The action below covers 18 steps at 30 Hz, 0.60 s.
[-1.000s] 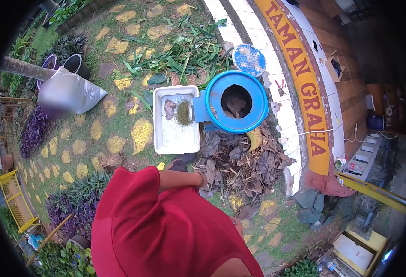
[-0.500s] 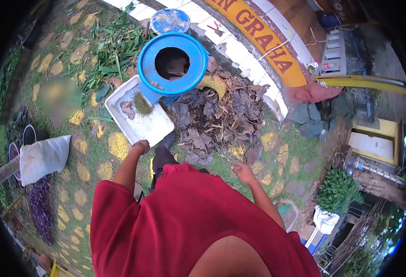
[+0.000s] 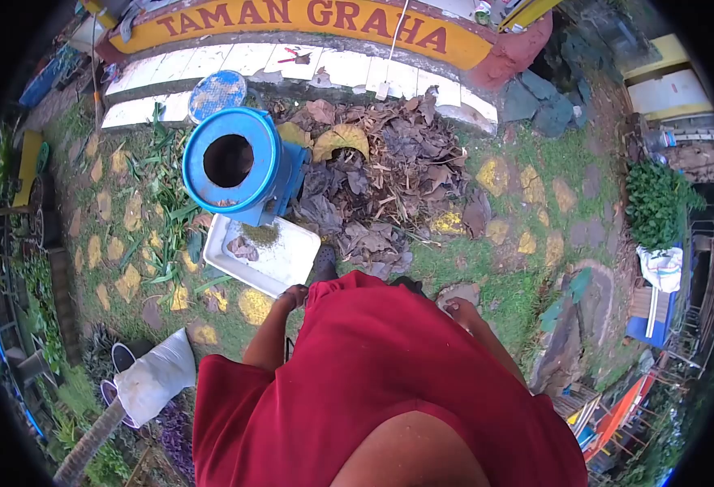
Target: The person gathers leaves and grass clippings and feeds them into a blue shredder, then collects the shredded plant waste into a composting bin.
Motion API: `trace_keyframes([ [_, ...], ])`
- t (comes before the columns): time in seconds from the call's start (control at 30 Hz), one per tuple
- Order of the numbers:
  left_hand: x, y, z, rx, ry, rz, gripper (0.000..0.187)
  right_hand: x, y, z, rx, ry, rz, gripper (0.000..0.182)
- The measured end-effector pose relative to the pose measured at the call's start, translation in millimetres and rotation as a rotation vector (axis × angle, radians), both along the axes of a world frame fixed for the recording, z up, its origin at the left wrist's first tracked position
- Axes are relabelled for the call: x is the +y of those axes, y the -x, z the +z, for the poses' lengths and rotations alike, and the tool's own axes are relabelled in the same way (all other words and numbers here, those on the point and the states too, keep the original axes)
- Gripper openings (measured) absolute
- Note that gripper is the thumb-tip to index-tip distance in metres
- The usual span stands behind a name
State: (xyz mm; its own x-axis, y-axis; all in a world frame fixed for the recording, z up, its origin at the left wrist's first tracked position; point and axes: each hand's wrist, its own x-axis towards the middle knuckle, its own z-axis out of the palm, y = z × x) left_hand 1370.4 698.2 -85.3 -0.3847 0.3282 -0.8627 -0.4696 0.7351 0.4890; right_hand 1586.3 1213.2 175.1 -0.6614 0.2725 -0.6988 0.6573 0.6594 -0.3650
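Note:
My left hand [image 3: 294, 297] hangs low at the near corner of a white tray [image 3: 269, 284]. Its fingers are partly hidden, and whether they touch the rim I cannot make out. In the tray lie a small heap of green-brown shredded bits [image 3: 260, 234] and a crumpled dry leaf [image 3: 244, 248]. The tray stands under the chute of a blue drum-shaped machine [image 3: 261, 134] with a round dark opening. My right hand [image 3: 461, 312] hangs at my other side, fingers loosely bent and apart, holding nothing visible.
Dry brown leaves [image 3: 389, 174] are heaped right of the machine. A blue round lid [image 3: 217, 95] lies behind it, by a white tiled ledge [image 3: 337, 66] bearing red-handled pruners [image 3: 294, 57]. Cut green leaves [image 3: 161, 183] cover grass at left. A white sack [image 3: 160, 375] stands nearer me.
My view has turned, so the machine and tray appear further left and the lettered wall shows more fully. Both hands appear lower and further right, and the left remains near the tray's corner.

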Motion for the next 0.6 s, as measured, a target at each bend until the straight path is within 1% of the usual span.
trace_keyframes([
  [0.03,23,8,36,0.078,-0.191,-0.109,0.037,4,-15,-2,-0.030,-0.003,-0.059,0.039],
  [0.07,21,10,-11,0.277,-0.283,-0.316,0.035,5,-26,-1,-0.061,-0.005,-0.117,0.040],
  [0.1,59,24,65,0.266,-0.041,-0.444,0.041,9,-38,-7,-0.050,0.013,-0.141,0.040],
  [0.13,74,36,106,0.268,0.029,-0.498,0.039,11,-48,-12,-0.087,0.025,-0.188,0.040],
  [0.17,80,46,124,0.266,0.101,-0.549,0.038,10,-56,-19,-0.128,0.039,-0.232,0.041],
  [0.2,78,53,132,0.267,0.120,-0.571,0.038,6,-61,-27,-0.125,0.062,-0.249,0.041],
  [0.27,56,57,126,0.217,-0.116,-0.548,0.038,0,-70,-42,-0.092,0.035,-0.248,0.039],
  [0.3,43,61,99,0.175,0.014,-0.572,0.033,-4,-66,-44,-0.090,0.053,-0.260,0.039],
  [0.33,17,60,77,0.213,-0.057,-0.510,0.031,-13,-61,-41,-0.064,0.091,-0.285,0.038],
  [0.37,0,62,68,0.251,-0.126,-0.443,0.029,-16,-57,-41,-0.039,0.129,-0.305,0.037],
  [0.4,6,69,94,0.261,0.072,-0.485,0.027,-19,-62,-60,-0.008,0.166,-0.260,0.035],
  [0.43,16,77,127,0.267,0.270,-0.525,0.025,-25,-59,-65,0.018,0.193,-0.264,0.033],
  [0.47,9,88,126,0.254,0.254,-0.788,0.029,-28,-53,-69,0.022,0.243,-0.269,0.034],
  [0.5,10,97,118,0.240,0.274,-0.794,0.029,-33,-51,-72,0.020,0.296,-0.275,0.034],
  [0.53,4,101,91,0.202,0.261,-0.810,0.030,-34,-49,-76,0.004,0.319,-0.279,0.034],
  [0.57,0,103,77,0.161,0.244,-0.824,0.033,-31,-43,-80,-0.009,0.333,-0.329,0.033],
  [0.6,10,100,70,0.222,0.228,-0.878,0.033,-27,-41,-82,-0.025,0.341,-0.373,0.033],
])
